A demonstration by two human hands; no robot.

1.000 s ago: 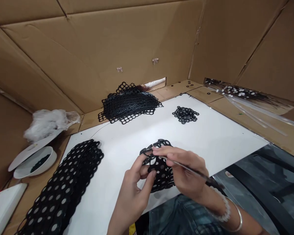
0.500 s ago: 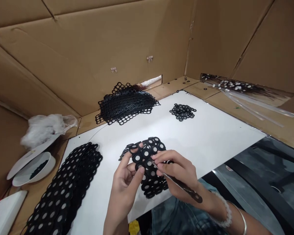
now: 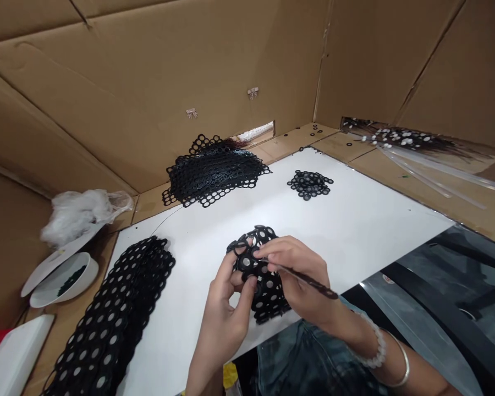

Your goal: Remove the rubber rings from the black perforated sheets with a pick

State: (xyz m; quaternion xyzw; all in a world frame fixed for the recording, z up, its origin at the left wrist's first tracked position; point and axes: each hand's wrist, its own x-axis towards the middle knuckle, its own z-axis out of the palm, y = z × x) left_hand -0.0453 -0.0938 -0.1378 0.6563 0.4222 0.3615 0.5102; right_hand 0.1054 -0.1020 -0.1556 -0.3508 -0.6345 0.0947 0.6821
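Observation:
My left hand [image 3: 226, 308] grips the left edge of a black mesh of linked rings with pale discs [image 3: 268, 291], thumb in front and fingers behind. My right hand [image 3: 305, 275] pinches a slim dark metal tool [image 3: 309, 281], perhaps tweezers, whose broad end points down to the right. Its tip is hidden near the right fingertips, which touch the upper part of the mesh. The lower part of the piece hangs toward the front edge of the white board [image 3: 338, 225].
A long stack of disc-filled mesh [image 3: 111, 308] lies at left, beside a white bowl [image 3: 66, 280]. Empty-ring mesh [image 3: 214, 176] is piled at the back, with loose black rings [image 3: 310, 184] to its right. Cardboard walls [image 3: 148, 82] enclose the table. Clear strips [image 3: 441, 170] lie at right.
My left hand has shifted right, closer to my right hand. The mesh between them has bunched and curled at its top, and the tool lies at a flatter angle.

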